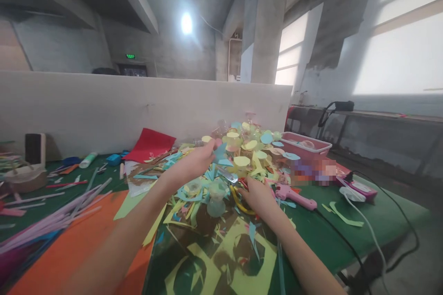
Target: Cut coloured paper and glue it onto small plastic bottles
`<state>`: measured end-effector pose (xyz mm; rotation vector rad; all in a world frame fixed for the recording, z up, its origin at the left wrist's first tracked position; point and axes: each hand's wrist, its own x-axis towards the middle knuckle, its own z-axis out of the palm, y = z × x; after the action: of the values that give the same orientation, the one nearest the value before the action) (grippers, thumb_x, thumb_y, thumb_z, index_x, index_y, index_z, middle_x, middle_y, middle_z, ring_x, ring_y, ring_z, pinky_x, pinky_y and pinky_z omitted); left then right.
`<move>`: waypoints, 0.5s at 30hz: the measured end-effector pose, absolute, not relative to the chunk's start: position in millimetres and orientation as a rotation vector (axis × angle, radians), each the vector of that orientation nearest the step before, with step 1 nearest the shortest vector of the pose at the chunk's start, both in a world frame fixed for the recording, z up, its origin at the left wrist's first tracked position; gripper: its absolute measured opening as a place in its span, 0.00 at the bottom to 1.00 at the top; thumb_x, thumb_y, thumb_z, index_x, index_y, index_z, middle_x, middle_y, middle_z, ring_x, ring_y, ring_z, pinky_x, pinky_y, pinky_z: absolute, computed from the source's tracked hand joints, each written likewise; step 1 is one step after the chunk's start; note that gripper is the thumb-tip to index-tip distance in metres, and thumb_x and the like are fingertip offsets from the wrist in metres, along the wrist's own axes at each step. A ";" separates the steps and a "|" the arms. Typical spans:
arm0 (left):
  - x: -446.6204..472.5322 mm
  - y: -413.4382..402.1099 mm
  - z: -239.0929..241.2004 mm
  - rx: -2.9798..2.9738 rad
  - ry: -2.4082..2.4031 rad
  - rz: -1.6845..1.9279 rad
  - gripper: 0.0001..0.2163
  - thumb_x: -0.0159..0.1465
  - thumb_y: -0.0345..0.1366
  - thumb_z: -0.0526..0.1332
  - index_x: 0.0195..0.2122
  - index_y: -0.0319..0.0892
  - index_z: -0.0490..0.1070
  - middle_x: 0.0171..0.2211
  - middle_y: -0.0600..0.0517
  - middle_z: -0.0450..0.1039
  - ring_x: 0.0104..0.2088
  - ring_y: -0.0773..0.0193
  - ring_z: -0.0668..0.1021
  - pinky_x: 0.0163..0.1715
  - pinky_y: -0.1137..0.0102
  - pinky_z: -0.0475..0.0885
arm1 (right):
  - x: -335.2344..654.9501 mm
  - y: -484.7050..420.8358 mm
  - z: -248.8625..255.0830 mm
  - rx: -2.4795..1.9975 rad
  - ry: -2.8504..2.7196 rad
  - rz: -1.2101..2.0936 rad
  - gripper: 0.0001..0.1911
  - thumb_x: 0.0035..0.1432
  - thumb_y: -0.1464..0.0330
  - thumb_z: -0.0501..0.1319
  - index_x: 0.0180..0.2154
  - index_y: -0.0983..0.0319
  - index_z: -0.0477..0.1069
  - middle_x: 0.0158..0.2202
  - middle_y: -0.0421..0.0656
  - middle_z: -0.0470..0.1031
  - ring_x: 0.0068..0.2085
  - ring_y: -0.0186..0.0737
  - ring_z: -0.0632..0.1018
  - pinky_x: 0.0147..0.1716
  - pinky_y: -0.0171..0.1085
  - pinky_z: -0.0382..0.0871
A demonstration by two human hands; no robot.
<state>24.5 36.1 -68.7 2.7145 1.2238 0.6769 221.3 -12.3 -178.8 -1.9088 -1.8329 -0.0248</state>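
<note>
Left hand (pixel 194 163) is reaching forward over the scrap pile, fingers bunched together at a blue paper piece (pixel 220 151) — looks pinched between thumb and fingertips, though the exact contact is blurred. That piece sits at the near edge of the heap of small clear cups with yellow and blue paper lids (pixel 247 147).

Right hand (pixel 258 196) is lower and nearer, closed on the yellow handles of a pair of scissors (pixel 232 183); fingers curled through the loops, blades pointing up-left toward the left hand. Can't tell how far the blades are apart.

Around them:
- green table (pixel 377 214) littered with yellow and blue paper offcuts (pixel 221 258)
- pink glue gun (pixel 294 196) just right of the right hand, its black cord running off the table edge
- pink tray (pixel 304 145) behind the cups, right side
- red felt sheet (pixel 150 145) against the white partition (pixel 104 106)
- orange sheet (pixel 79 244) and a bundle of pale straws (pixel 51 221) at left — well apart from both hands
</note>
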 end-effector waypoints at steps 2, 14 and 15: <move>26.3 37.2 -69.7 2.705 1.165 0.695 0.06 0.65 0.31 0.52 0.44 0.45 0.60 0.32 0.53 0.71 0.32 0.61 0.74 0.31 0.69 0.63 | 222.6 -11.1 -175.6 -1.861 -1.802 -0.069 0.10 0.63 0.68 0.56 0.41 0.65 0.72 0.43 0.56 0.78 0.47 0.54 0.76 0.47 0.46 0.65; 45.4 19.4 -75.3 2.611 1.010 0.785 0.04 0.65 0.35 0.55 0.40 0.46 0.59 0.26 0.58 0.64 0.27 0.64 0.70 0.27 0.70 0.61 | 215.5 -25.5 -161.0 -0.965 -1.698 -0.207 0.19 0.65 0.62 0.56 0.55 0.59 0.63 0.53 0.52 0.68 0.55 0.51 0.69 0.54 0.50 0.65; 46.1 18.2 -74.8 2.603 1.003 0.782 0.05 0.65 0.35 0.56 0.41 0.46 0.59 0.25 0.59 0.63 0.26 0.64 0.69 0.26 0.71 0.60 | 216.2 -25.1 -160.8 -0.967 -1.701 -0.222 0.18 0.64 0.61 0.57 0.54 0.59 0.64 0.52 0.52 0.68 0.55 0.51 0.69 0.54 0.50 0.65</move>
<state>46.1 18.2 -74.8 2.6031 1.0033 0.7823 216.2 -25.1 -160.8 -0.9672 -1.7014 -0.2222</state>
